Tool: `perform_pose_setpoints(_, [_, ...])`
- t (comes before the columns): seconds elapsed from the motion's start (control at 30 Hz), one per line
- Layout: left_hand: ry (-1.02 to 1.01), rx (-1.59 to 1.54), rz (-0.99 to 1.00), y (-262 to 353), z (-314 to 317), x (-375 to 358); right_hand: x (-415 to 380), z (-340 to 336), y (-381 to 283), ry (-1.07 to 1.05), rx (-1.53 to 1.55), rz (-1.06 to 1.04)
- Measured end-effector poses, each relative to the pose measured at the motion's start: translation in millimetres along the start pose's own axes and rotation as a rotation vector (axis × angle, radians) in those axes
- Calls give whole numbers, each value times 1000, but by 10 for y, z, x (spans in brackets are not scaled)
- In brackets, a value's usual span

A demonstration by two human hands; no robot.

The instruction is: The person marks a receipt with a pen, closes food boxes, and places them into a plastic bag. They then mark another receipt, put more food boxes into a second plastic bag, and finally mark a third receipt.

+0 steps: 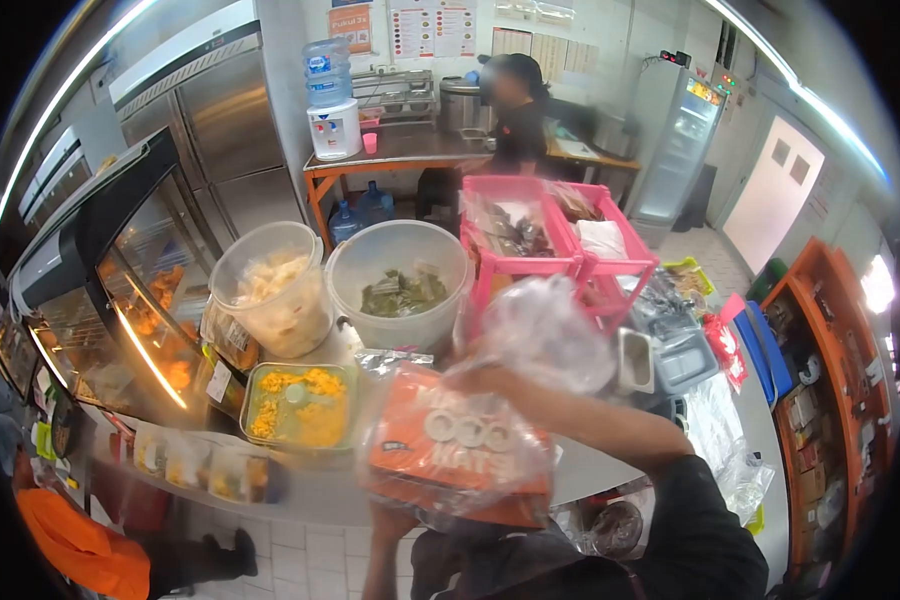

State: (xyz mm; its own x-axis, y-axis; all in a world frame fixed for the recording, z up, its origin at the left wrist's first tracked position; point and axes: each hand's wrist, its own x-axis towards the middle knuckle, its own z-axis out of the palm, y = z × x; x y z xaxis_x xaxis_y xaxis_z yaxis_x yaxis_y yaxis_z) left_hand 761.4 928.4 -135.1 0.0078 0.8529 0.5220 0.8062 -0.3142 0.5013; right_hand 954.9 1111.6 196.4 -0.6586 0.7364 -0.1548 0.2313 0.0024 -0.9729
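An orange box point(455, 440) with white lettering sits inside a clear plastic bag, held close to my body at the counter's front edge. My left hand point(395, 520) is at the box's lower left corner, its fingers mostly hidden by the box and bag. Over the top edge of the box reaches my right hand point(480, 380), blurred, with its fingers hard to make out. A crumpled clear plastic bag point(550, 335) lies just beyond my right forearm. Left of the box is a square container point(300, 405) with yellow food.
Two round tubs point(400, 270) stand behind the box, beside pink crates point(520, 225). A heated display case point(140, 290) is at the left. A co-worker in black point(517, 115) stands beyond the counter; a person in orange point(85, 540) is at lower left. Metal trays point(635, 360) lie right.
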Motion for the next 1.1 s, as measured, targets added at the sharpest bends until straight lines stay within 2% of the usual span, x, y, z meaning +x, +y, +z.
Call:
perform_pose_setpoints(0.03, [2, 0, -3, -37, 15, -23, -123, -87, -107, -49, 260, 111])
perform_pose_setpoints(0.07, [0, -57, 12, -41, 61, -82, -231, -139, -170, 19, 286, 96])
perform_pose_setpoints(0.1, [2, -113, 29, 57, 160, 293, -314, -195, -224, 89, 309, 79])
perform_pose_setpoints(0.13, [0, -172, 44, 126, 227, 538, -388, -266, -284, 88, 305, 81])
perform_pose_setpoints(0.2, [-14, -296, 73, 388, 444, 936, -477, -446, -406, 128, 150, -116])
perform_pose_setpoints(0.3, [-50, -474, 122, 723, 718, 1245, -470, -727, -504, 74, 160, -109])
perform_pose_setpoints(0.43, [-69, -717, 184, 1056, 1042, 1450, -667, -987, -385, 551, -156, -22])
perform_pose_setpoints(0.47, [-76, -779, 199, 1136, 1094, 1459, -733, -981, -410, 555, -157, -16])
perform_pose_setpoints(0.53, [-83, -902, 238, 1015, 1077, 1541, -887, -957, -513, 498, 24, -133])
perform_pose_setpoints(0.57, [-85, -964, 257, 752, 929, 1366, -915, -946, -394, 457, 272, -189])
perform_pose_setpoints(0.6, [-86, -1023, 279, 531, 818, 1206, -961, -891, -290, 460, 267, -191])
perform_pose_setpoints(0.63, [-87, -1079, 303, 518, 854, 1240, -993, -818, -199, 506, 239, -175])
perform_pose_setpoints(0.67, [-25, -1266, 202, 575, 656, 1312, -979, -771, -171, 551, 212, -160])
perform_pose_setpoints(0.7, [39, -1450, 93, 571, 405, 1364, -986, -684, -327, 347, -335, -14])
perform_pose_setpoints(0.73, [-161, -1344, 185, 267, 217, 1407, -996, -582, -478, 119, -870, 138])
perform_pose_setpoints(0.77, [-358, -1226, 269, -2, 47, 1444, -982, -506, -394, -132, -1092, -109])
perform_pose_setpoints(0.8, [-354, -1224, 263, 38, -151, 1481, -962, -426, -244, -392, -1290, -368])
perform_pose_setpoints(0.83, [-266, -1044, 152, 208, -498, 1500, -866, -392, -88, -398, -1287, -373])
perform_pose_setpoints(0.87, [-179, -863, 41, 386, -806, 1511, -733, -374, 109, -586, -890, -477])
perform_pose_setpoints(0.9, [-177, -862, 28, 587, -1025, 1535, -628, -330, 291, -751, -476, -557])
perform_pose_setpoints(0.97, [-183, -555, 160, 1001, -1221, 1564, -491, -91, 581, -734, -455, -503])
perform_pose_setpoints(1.0, [-182, -551, 148, 1115, -1117, 1499, -436, 37, 717, -704, -446, -458])
perform_pose_setpoints(1.03, [-255, -284, 166, 1229, -956, 1389, -407, 146, 859, -715, -443, -463])
perform_pose_setpoints(1.07, [-326, -15, 181, 1276, -815, 1268, -393, 250, 1001, -660, -427, -539])
perform_pose_setpoints(1.1, [-326, -6, 171, 1190, -616, 1121, -362, 330, 1119, -603, -407, -614])
